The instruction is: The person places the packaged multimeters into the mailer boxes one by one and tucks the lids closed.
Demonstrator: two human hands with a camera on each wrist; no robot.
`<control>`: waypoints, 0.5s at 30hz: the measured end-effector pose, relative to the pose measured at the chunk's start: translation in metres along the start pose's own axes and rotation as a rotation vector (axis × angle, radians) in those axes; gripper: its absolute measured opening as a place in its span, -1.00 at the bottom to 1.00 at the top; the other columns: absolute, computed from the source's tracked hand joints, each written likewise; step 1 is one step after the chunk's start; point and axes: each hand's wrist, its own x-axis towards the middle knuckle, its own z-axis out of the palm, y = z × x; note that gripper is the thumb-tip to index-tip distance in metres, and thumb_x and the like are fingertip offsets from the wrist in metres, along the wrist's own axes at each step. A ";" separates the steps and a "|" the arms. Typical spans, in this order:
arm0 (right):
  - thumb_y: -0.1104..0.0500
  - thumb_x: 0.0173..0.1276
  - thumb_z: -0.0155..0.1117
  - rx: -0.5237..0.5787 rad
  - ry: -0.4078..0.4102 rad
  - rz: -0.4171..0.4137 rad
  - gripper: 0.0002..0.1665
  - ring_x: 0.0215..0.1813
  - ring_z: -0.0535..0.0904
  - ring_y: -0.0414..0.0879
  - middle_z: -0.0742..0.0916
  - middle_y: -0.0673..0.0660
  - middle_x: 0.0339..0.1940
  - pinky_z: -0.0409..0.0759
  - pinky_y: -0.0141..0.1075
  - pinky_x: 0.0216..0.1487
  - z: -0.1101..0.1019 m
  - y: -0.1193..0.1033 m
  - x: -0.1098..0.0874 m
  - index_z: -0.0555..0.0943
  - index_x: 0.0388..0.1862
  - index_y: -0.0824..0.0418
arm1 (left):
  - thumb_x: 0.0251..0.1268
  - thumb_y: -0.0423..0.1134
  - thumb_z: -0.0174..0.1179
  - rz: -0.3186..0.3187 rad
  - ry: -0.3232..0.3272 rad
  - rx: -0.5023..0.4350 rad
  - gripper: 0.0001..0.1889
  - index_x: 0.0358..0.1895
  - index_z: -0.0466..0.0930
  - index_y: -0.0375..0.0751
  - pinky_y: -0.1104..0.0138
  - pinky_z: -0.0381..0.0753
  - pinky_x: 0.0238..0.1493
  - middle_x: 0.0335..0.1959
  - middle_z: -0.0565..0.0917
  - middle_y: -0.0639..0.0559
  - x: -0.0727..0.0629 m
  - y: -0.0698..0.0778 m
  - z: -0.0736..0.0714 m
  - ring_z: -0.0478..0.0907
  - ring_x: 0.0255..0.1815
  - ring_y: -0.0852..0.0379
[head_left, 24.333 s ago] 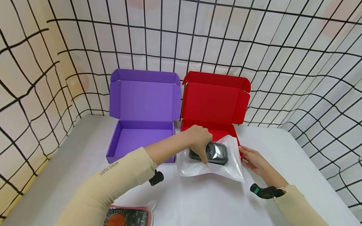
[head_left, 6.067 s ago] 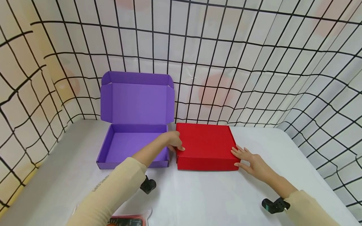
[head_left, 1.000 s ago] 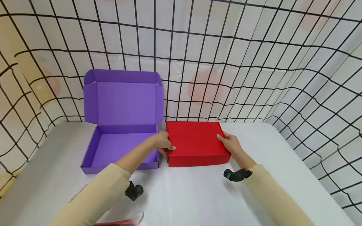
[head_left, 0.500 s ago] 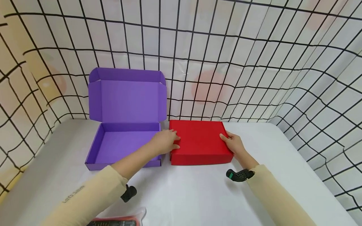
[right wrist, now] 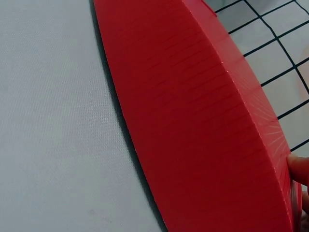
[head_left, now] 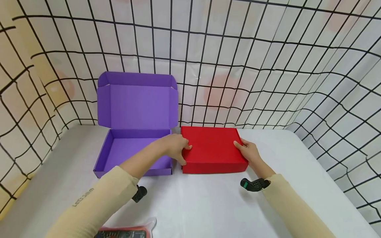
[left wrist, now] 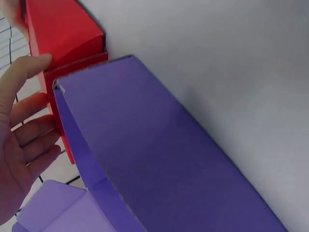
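Observation:
A red cardboard mailer box (head_left: 212,145) sits on the table with its lid down. My left hand (head_left: 174,147) is at the box's left edge, reaching over the right wall of an open purple mailer box (head_left: 131,155). In the left wrist view, the left hand (left wrist: 24,130) has loosely extended fingers against the red side panel, and its thumb touches near the front corner. My right hand (head_left: 249,152) grips the red box's right edge, thumb on the lid and fingers down the side. The right wrist view shows the red box's front face (right wrist: 193,116) and a thumb (right wrist: 299,169).
The purple box's lid (head_left: 140,105) stands raised at the back. A bagged multimeter (head_left: 125,233) lies at the front edge, partly cut off. Black wire grid (head_left: 208,59) and pale sheeting enclose the table's back and sides. White tabletop (head_left: 202,205) stretches in front of the boxes.
Since 24 seconds ago, the red box's lid has been lowered, and the bagged dark device is out of sight. Over the last half second, my left thumb has shifted towards the front corner.

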 end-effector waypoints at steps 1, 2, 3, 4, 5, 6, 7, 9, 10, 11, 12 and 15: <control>-0.07 0.39 0.02 0.000 0.000 -0.002 -0.22 0.12 0.34 0.12 0.26 0.36 0.39 0.41 -0.46 -0.31 0.000 0.000 0.000 0.02 0.45 0.18 | -0.06 0.03 0.33 0.000 0.003 0.015 -0.33 0.22 0.45 -0.07 0.43 0.39 -0.43 -0.35 0.54 0.09 0.000 0.001 0.001 0.42 -0.38 0.18; -0.07 0.39 0.02 0.001 0.000 0.000 -0.22 0.13 0.34 0.13 0.26 0.36 0.39 0.42 -0.45 -0.31 0.001 0.000 0.000 0.02 0.46 0.18 | -0.07 0.02 0.33 -0.002 0.006 0.033 -0.32 0.22 0.46 -0.07 0.43 0.40 -0.42 -0.38 0.53 0.11 0.000 0.002 0.001 0.42 -0.39 0.20; -0.07 0.39 0.02 0.001 -0.002 0.000 -0.22 0.13 0.33 0.13 0.25 0.36 0.39 0.41 -0.45 -0.30 0.001 0.000 0.000 0.02 0.46 0.18 | -0.08 0.02 0.33 -0.002 0.007 0.049 -0.32 0.22 0.46 -0.07 0.43 0.40 -0.40 -0.38 0.52 0.12 -0.001 0.003 0.002 0.41 -0.38 0.21; -0.07 0.39 0.02 0.001 -0.005 0.002 -0.22 0.14 0.33 0.13 0.25 0.36 0.40 0.41 -0.44 -0.30 0.002 0.000 0.000 0.02 0.46 0.17 | -0.09 0.02 0.33 0.001 0.010 0.061 -0.33 0.20 0.48 -0.08 0.43 0.41 -0.38 -0.39 0.51 0.13 -0.001 0.003 0.003 0.40 -0.38 0.22; -0.08 0.39 0.02 0.002 -0.007 0.004 -0.21 0.15 0.32 0.13 0.24 0.35 0.40 0.42 -0.45 -0.29 0.002 0.000 0.000 0.02 0.46 0.17 | -0.10 0.02 0.33 0.004 0.016 0.074 -0.35 0.18 0.51 -0.09 0.42 0.42 -0.36 -0.39 0.52 0.13 -0.001 0.004 0.004 0.41 -0.37 0.22; -0.08 0.39 0.02 0.001 -0.009 0.002 -0.21 0.15 0.32 0.13 0.24 0.35 0.40 0.42 -0.44 -0.29 0.003 0.000 0.000 0.02 0.46 0.17 | -0.11 0.02 0.33 0.006 0.022 0.089 -0.36 0.15 0.53 -0.09 0.42 0.41 -0.35 -0.39 0.51 0.13 -0.002 0.004 0.005 0.40 -0.37 0.22; -0.08 0.38 0.02 0.004 -0.011 0.004 -0.21 0.15 0.32 0.13 0.24 0.35 0.40 0.42 -0.45 -0.28 0.003 0.000 0.000 0.01 0.46 0.17 | -0.11 0.03 0.34 0.010 0.032 0.102 -0.39 0.12 0.55 -0.09 0.42 0.42 -0.35 -0.41 0.51 0.14 -0.002 0.004 0.007 0.41 -0.37 0.21; -0.08 0.39 0.02 0.006 -0.016 0.008 -0.21 0.14 0.34 0.13 0.25 0.35 0.40 0.45 -0.45 -0.28 0.003 -0.001 -0.001 0.00 0.46 0.17 | -0.14 0.03 0.36 0.022 0.055 0.116 -0.44 0.03 0.59 -0.09 0.41 0.42 -0.36 -0.44 0.51 0.15 -0.002 0.004 0.009 0.41 -0.38 0.21; -0.08 0.39 0.01 0.008 -0.017 0.008 -0.20 0.14 0.34 0.13 0.25 0.36 0.39 0.45 -0.45 -0.29 0.002 -0.001 -0.001 0.00 0.46 0.17 | -0.15 0.04 0.36 0.027 0.071 0.118 -0.45 0.01 0.61 -0.09 0.42 0.42 -0.37 -0.46 0.51 0.15 -0.001 0.004 0.009 0.42 -0.39 0.21; -0.08 0.39 0.01 0.010 -0.018 0.009 -0.20 0.14 0.34 0.13 0.25 0.36 0.39 0.45 -0.45 -0.29 0.001 -0.001 -0.001 -0.01 0.46 0.17 | -0.15 0.04 0.37 0.032 0.082 0.118 -0.47 -0.02 0.62 -0.08 0.42 0.42 -0.38 -0.48 0.51 0.16 -0.001 0.004 0.009 0.43 -0.41 0.21; -0.09 0.39 0.01 0.011 -0.021 0.014 -0.20 0.14 0.34 0.13 0.25 0.36 0.39 0.46 -0.46 -0.29 0.000 -0.001 -0.002 -0.02 0.46 0.16 | -0.17 0.04 0.38 0.035 0.091 0.114 -0.49 -0.06 0.63 -0.08 0.42 0.42 -0.39 -0.49 0.51 0.17 0.000 0.004 0.009 0.43 -0.42 0.22; -0.09 0.38 0.01 0.007 -0.024 0.019 -0.19 0.16 0.32 0.13 0.23 0.36 0.40 0.45 -0.47 -0.30 -0.002 -0.002 0.000 -0.02 0.46 0.15 | -0.21 0.05 0.41 0.047 0.114 0.097 -0.55 -0.20 0.64 -0.08 0.43 0.42 -0.41 -0.54 0.51 0.17 0.003 0.004 0.010 0.44 -0.46 0.23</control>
